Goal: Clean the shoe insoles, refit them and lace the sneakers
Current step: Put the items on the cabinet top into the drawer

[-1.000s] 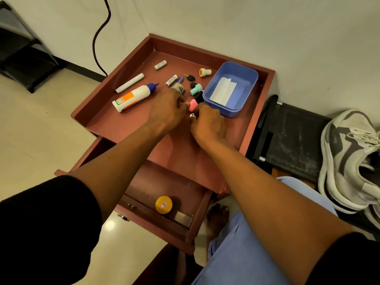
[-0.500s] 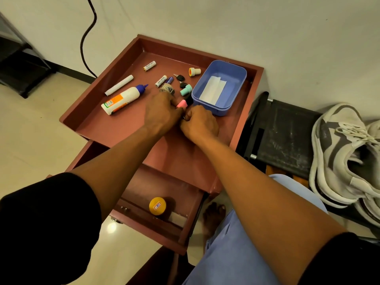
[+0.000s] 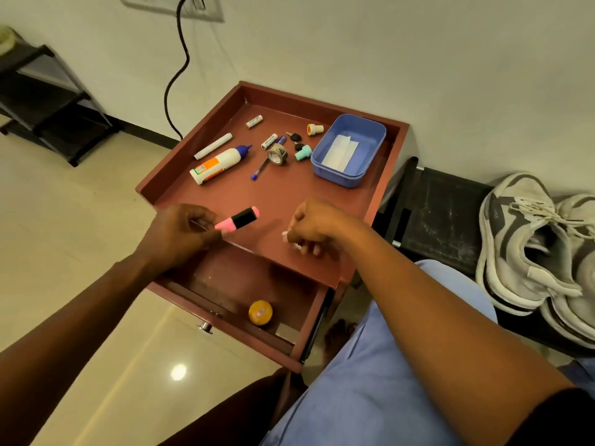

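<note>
Over the red-brown tabletop [image 3: 280, 201], the left hand [image 3: 175, 233] pinches a stubby pink-and-black marker [image 3: 238, 219].

The left hand [image 3: 180, 235] pinched a pink and black marker [image 3: 238, 219] over the near edge of the red-brown surface [image 3: 273, 194]. The right hand [image 3: 314, 225] hovered beside it, fingers curled around something small and whitish that was too blurred to identify. Farther back lay a glue bottle [image 3: 219, 165], a tape roll [image 3: 277, 153] and a blue tub [image 3: 349, 149]. An orange disc [image 3: 260, 312] sat in the open drawer [image 3: 309, 320]. White sneakers [image 3: 534, 249] rested on a black stand [image 3: 438, 217] to the right.
</note>
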